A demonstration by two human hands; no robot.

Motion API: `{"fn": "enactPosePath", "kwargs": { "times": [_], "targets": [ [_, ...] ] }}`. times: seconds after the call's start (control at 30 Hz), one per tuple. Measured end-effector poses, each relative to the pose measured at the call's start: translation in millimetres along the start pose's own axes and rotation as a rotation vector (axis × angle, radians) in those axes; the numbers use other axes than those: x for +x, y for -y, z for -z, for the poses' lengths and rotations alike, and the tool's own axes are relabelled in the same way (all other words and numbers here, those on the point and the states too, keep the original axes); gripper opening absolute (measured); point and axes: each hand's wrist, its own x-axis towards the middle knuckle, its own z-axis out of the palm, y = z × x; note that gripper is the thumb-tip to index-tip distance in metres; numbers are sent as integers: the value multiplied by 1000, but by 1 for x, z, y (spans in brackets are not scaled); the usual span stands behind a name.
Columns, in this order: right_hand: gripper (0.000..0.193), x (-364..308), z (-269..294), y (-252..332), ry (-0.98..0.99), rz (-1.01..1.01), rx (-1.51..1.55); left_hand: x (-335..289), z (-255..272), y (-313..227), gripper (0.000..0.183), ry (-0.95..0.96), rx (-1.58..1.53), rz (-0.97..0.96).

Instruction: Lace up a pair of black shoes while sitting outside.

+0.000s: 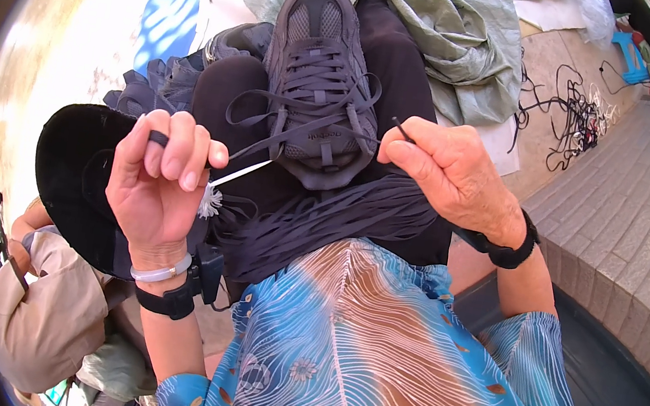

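Observation:
A dark grey sneaker [323, 86] rests on my lap, its toe pointing away from me. Flat dark laces cross its front, and loose loops hang at its sides. My right hand [450, 167] pinches a dark shoelace [403, 129] just right of the shoe's heel, the tip sticking up past the fingers. On the other side my left hand [162, 180] is raised with curled fingers, closed on a thin white stick [242, 173] whose tip reaches toward the heel. A white tassel [210, 202] hangs by that hand. One lace runs from the shoe toward its fingers; their grip on it is partly hidden.
A bundle of dark laces [330, 224] lies across my lap. More dark shoes [161, 80] sit left of my knee. Grey-green sheeting [457, 30] lies ahead, with tangled cords [574, 117] to its right. A tiled ledge [640, 206] borders my right. Another person's tan clothing [46, 297] shows at lower left.

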Motion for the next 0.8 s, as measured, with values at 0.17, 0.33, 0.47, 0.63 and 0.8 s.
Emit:
{"fn": "enactPosePath", "kwargs": {
  "times": [0.17, 0.33, 0.47, 0.63, 0.8],
  "targets": [
    [27, -2, 9, -11, 89, 4, -342, 4, -9, 9, 34, -165, 1132, 199],
    [20, -3, -8, -28, 162, 40, -516, 11, -19, 22, 36, 15, 1540, 55],
    [15, 0, -3, -44, 159, 45, -632, 10, -26, 9, 38, -110, 1586, 72],
    [10, 10, 3, -52, 12, 137, -547, 13, -28, 18, 14, -52, 1709, 130],
    [12, 5, -9, -49, -9, 135, -471, 8, -17, 31, 11, -32, 1749, 70]
  ]
}}
